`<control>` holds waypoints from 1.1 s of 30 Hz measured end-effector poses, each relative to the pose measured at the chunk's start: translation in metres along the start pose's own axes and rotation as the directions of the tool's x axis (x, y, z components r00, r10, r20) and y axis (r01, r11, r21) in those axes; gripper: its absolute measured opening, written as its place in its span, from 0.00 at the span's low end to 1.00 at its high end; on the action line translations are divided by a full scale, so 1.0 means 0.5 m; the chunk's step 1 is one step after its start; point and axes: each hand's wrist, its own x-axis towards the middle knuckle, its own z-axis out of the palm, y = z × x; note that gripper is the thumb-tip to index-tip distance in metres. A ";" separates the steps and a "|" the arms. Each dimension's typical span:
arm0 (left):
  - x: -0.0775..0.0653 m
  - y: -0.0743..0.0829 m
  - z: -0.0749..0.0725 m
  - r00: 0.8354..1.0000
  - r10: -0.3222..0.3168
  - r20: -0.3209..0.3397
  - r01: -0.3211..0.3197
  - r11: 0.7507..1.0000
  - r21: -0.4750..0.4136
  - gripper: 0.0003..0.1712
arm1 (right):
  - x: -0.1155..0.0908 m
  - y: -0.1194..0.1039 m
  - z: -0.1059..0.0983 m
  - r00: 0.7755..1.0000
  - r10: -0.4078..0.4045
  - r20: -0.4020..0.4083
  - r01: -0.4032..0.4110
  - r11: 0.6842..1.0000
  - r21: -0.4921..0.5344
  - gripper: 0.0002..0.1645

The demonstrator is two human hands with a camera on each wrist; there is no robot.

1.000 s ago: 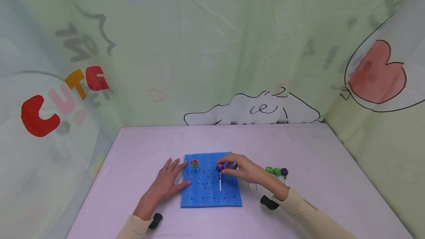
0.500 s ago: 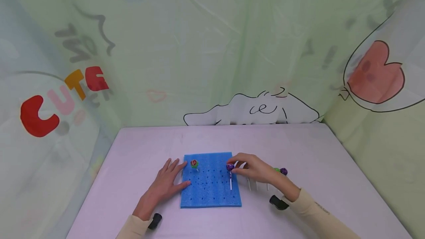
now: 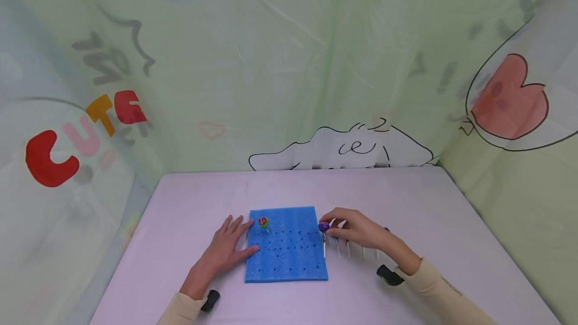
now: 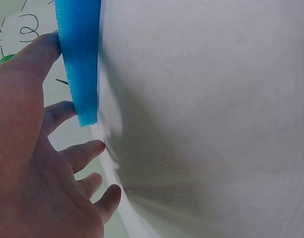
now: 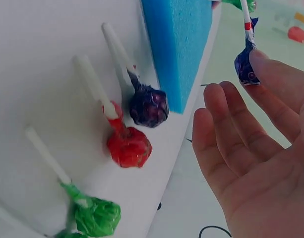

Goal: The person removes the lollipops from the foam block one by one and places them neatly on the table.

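Note:
My right hand (image 3: 358, 228) pinches a purple-wrapped lollipop (image 3: 323, 226) by its head between thumb and index finger. Its white stick points down, at the right edge of the blue foam board (image 3: 284, 260). In the right wrist view the same lollipop (image 5: 245, 67) shows at the fingertips, the other fingers loosely bent. My left hand (image 3: 221, 252) lies spread at the board's left edge, with thumb and index finger touching it. A red-and-green lollipop (image 3: 264, 222) stands in the board's far left part.
Right of the board, several lollipops lie on the table, partly hidden by my right hand in the head view. The right wrist view shows a dark purple one (image 5: 149, 105), a red one (image 5: 129, 147) and a green one (image 5: 98, 217). Small holes dot the board.
My right hand has carried the purple lollipop rightward, from over the board to its right edge. The left hand has stayed in place.

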 end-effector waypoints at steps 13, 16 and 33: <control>0.000 0.001 0.001 1.000 0.002 -0.004 -0.002 1.000 -0.008 0.45 | -0.027 0.016 -0.029 0.999 0.045 -0.006 -0.045 0.999 -0.026 0.20; 0.000 0.002 0.001 1.000 0.000 -0.001 0.000 1.000 -0.006 0.45 | -0.035 0.021 -0.035 0.999 0.049 -0.007 -0.049 0.998 -0.037 0.20; 0.000 0.002 0.001 1.000 0.002 0.000 -0.002 1.000 -0.005 0.45 | -0.074 0.044 -0.067 0.998 0.063 0.001 -0.063 0.997 -0.039 0.21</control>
